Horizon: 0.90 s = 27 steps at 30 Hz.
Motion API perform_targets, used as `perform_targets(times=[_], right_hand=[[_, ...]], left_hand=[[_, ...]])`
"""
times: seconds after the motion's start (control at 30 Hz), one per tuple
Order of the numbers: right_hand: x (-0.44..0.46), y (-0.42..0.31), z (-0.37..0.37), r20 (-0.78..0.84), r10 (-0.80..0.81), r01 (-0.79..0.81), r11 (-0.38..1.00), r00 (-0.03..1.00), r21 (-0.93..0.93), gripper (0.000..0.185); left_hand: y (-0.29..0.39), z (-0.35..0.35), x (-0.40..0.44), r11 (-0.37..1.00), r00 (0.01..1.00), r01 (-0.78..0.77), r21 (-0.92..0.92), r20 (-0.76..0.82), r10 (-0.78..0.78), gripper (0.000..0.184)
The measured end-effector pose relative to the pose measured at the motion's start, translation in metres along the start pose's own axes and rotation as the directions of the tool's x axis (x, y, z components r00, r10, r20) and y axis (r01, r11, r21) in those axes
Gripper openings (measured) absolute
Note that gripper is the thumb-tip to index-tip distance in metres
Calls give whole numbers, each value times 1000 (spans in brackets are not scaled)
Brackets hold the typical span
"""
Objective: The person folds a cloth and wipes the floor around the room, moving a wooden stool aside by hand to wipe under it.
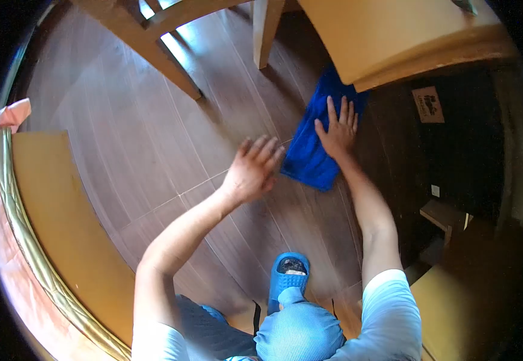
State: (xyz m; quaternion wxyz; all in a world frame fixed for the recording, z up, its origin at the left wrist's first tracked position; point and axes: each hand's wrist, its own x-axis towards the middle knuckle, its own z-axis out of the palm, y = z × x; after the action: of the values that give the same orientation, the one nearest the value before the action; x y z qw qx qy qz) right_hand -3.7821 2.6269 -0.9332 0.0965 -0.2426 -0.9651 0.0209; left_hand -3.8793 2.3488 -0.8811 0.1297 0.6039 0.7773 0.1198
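A blue cloth (309,153) lies spread on the wood-look floor, its far end partly under the edge of a wooden piece of furniture. On its upper part my right hand (340,132) rests flat, palm down, with the fingers stretched out and apart. My left hand (250,170) is to the left of the cloth, over the floor, slightly blurred. Its fingers are extended, and nothing shows in it. Whether it touches the floor I cannot tell.
Wooden legs (264,36) of furniture stand at the top. A wooden panel (406,36) overhangs the upper right. A bed-like edge with gold trim (27,222) runs along the left. My foot in a blue slipper (288,280) is at the bottom; a small wooden ledge (445,213) sits right.
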Motion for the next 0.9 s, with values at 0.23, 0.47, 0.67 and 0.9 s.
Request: perform_targets(times=[0.23, 0.47, 0.67, 0.9], right_hand=[[77, 41, 13, 164, -206, 194, 977, 965, 87, 78], [147, 46, 33, 253, -167, 163, 986, 953, 40, 73], [198, 58, 61, 136, -310, 316, 948, 941, -28, 73], [253, 69, 78, 94, -264, 269, 963, 960, -35, 72]], left_hand=[[-70, -19, -36, 967, 963, 256, 11, 85, -256, 90], [-99, -44, -51, 928, 877, 352, 122, 303, -372, 120], [-100, -33, -48, 918, 861, 378, 121, 318, -396, 123], [-98, -38, -50, 907, 861, 415, 72, 292, -417, 119]])
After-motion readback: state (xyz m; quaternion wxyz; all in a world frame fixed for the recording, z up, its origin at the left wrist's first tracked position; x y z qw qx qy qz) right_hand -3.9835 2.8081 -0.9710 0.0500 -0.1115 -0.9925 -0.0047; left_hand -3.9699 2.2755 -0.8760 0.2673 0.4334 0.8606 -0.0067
